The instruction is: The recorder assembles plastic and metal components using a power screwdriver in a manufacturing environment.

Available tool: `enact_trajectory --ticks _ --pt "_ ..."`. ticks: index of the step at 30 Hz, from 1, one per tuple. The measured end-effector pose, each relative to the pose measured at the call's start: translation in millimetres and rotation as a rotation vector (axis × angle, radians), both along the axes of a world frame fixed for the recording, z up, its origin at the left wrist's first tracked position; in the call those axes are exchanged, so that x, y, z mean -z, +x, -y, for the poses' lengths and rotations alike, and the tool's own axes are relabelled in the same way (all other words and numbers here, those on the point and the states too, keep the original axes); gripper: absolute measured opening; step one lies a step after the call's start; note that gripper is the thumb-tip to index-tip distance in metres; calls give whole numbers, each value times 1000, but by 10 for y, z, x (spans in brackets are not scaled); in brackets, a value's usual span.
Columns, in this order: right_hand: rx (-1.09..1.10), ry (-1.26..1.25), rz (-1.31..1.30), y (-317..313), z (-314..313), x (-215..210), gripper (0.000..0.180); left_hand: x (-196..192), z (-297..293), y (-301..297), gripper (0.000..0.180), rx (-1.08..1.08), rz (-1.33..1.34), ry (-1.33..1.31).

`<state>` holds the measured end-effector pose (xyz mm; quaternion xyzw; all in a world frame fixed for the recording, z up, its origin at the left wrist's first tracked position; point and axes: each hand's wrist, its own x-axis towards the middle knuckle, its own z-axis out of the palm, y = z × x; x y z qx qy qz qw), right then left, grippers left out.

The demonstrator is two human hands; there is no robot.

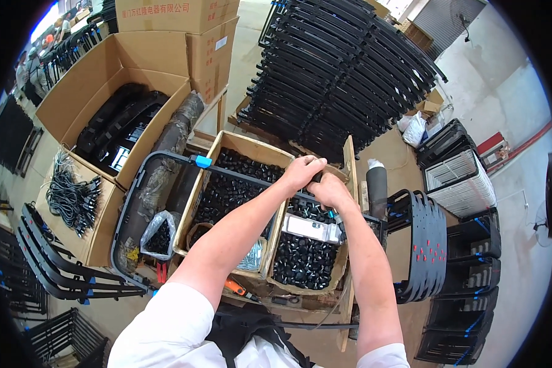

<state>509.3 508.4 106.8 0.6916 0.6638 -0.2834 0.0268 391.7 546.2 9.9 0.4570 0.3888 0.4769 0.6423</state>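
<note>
Where both hands meet, the black frame (165, 161) curves.

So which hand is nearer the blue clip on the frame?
Left. The left hand is up on the black frame right of the blue clip; the right hand is farther right.
</note>
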Motion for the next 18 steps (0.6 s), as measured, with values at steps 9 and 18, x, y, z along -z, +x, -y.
enact_trajectory --ticks 9,18 --pt "-13 -40 -42 -36 -14 111 46 74 43 16 34 -23 40 -15" --pt "99 -111 -289 -6 -120 186 21 98 44 25 33 -29 17 -32"
